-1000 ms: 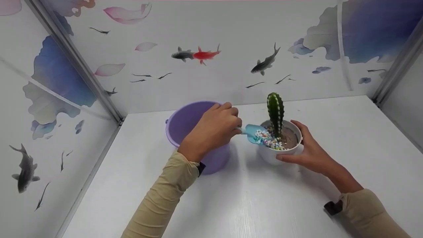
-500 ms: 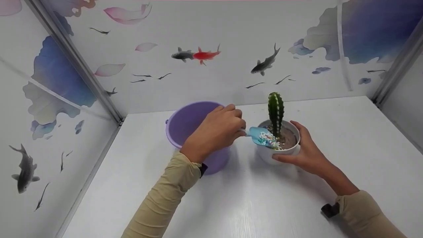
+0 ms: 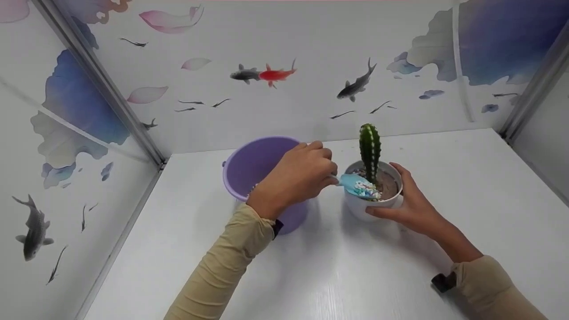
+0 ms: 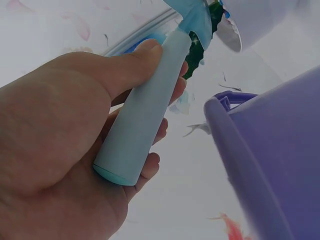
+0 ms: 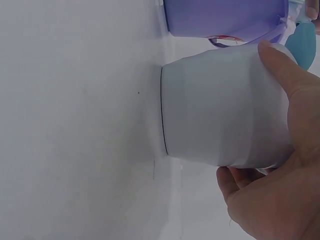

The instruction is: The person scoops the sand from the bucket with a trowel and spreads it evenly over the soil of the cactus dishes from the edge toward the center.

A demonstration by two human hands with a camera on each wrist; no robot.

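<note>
A flat white table (image 3: 346, 275) supports the work; upright white panels (image 3: 311, 35) printed with fish and petals enclose it. The left hand (image 3: 294, 178) grips the handle of a light-blue scoop (image 3: 350, 182). The scoop blade, bearing multicoloured granules (image 3: 367, 190), lies over the rim of a round white pot (image 3: 361, 210) holding a ribbed green cactus (image 3: 370, 151). The right hand (image 3: 413, 209) grips the pot's side. The left hand partly hides a round purple bucket (image 3: 294, 218) and its interior. The left wrist view cuts off both containers.
</note>
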